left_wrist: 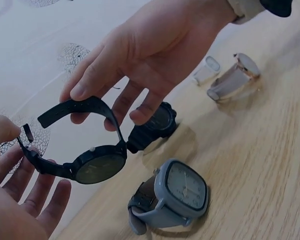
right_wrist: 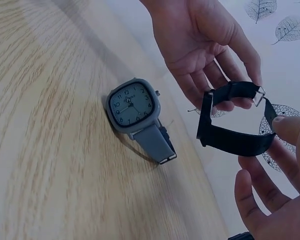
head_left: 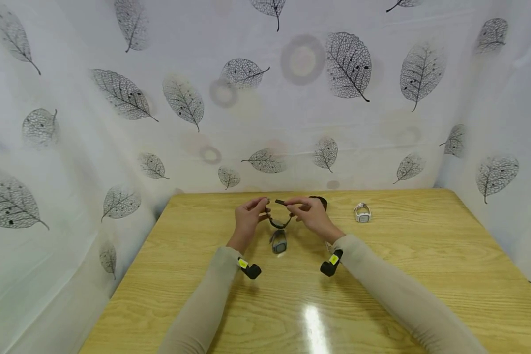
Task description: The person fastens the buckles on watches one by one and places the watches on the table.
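Note:
Over the far part of the table, both hands hold a black wristwatch (head_left: 278,224) in the air with its strap unfastened. My left hand (head_left: 248,221) pinches the buckle end between thumb and fingers. My right hand (head_left: 311,214) grips the free strap end, thumb on top, as the right wrist view shows. The two strap ends curve upward close to each other, with the dial (left_wrist: 101,169) hanging lowest. Just below the held watch, a grey square-faced watch (right_wrist: 132,105) sits on the table, its strap closed in a loop.
Behind my right hand is another dark watch (left_wrist: 160,122), partly hidden. A white watch (head_left: 363,215) stands farther right on the wooden table (head_left: 402,255). A pale-strapped watch (left_wrist: 235,82) also stands there. A leaf-patterned cloth (head_left: 283,123) hangs along the table's back edge.

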A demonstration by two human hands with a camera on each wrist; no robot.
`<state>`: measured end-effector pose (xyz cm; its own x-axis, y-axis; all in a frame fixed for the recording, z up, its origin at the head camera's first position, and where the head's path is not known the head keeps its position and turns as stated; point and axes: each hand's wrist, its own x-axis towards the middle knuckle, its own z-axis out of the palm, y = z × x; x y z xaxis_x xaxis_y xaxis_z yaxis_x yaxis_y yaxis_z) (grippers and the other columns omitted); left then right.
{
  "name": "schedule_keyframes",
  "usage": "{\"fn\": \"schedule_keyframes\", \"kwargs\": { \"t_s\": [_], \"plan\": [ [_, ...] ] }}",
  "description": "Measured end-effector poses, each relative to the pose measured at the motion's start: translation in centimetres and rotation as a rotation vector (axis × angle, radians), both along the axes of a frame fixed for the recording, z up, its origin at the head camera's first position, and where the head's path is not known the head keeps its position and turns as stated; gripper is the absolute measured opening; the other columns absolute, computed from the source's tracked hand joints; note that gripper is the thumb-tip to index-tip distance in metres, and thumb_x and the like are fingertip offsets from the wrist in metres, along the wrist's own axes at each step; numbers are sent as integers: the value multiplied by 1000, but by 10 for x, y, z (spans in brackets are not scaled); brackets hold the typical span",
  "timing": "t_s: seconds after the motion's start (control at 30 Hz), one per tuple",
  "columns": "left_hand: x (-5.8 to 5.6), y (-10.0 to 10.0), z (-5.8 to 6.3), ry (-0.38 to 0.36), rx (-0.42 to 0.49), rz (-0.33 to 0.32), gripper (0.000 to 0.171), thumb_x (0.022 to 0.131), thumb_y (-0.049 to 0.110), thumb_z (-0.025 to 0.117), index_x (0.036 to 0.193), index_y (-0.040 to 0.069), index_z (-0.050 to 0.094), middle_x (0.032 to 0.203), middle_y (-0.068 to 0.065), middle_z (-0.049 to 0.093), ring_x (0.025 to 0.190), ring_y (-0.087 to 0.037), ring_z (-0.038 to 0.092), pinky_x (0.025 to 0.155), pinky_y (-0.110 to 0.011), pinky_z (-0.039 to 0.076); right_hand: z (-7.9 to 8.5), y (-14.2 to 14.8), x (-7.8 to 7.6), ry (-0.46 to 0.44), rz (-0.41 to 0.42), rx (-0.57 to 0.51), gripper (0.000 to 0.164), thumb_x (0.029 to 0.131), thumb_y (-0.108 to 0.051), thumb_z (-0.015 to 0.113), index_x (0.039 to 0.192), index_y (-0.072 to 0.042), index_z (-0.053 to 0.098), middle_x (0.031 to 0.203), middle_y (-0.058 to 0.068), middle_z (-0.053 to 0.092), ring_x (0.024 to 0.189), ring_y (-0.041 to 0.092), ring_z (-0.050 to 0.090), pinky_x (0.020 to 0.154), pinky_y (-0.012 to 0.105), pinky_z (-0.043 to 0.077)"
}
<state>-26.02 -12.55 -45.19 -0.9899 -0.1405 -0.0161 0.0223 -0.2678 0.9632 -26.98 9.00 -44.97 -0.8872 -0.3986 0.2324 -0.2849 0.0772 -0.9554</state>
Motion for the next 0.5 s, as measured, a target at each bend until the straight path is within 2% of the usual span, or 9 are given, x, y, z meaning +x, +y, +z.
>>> {"fn": "schedule_keyframes", "kwargs": {
  "t_s": [0.1,0.2,0.3,0.4,0.5],
  "plan": [
    [0,3,2,5,-2,-8,35,96,14,75,122,-8,70,114,-17,74,98,-36,71,101,-59,51,8,-3,5,-6,-4,10,30,105,-9,61,130,6,67,126,30,65,100,53,65,89,69,52],
    [1,5,3,7,-10,-26,40,96,16,75,126,-10,67,110,-11,76,104,-39,70,103,-60,49,6,-5,4,-11,-16,11,30,105,-10,61,129,6,67,127,31,64,100,52,65,89,69,52],
    [1,6,3,9,-22,-37,43,96,17,76,128,-10,66,109,-8,76,98,-32,72,102,-57,52,-1,-6,0,-12,-34,2,31,105,-14,62,131,3,67,130,31,63,101,50,66,88,67,54],
    [2,6,2,13,-41,-56,38,96,17,76,125,-7,69,110,-9,75,91,-24,73,99,-56,54,-7,-6,-3,1,-58,1,33,105,-20,63,131,-1,68,130,27,64,101,45,68,87,62,57],
    [3,6,0,18,-53,-83,33,97,15,74,123,-5,71,111,-10,75,91,-23,73,98,-59,53,-10,-5,-4,10,-72,6,34,104,-24,65,131,-3,69,130,23,66,101,41,69,86,56,59]
  ]
}}
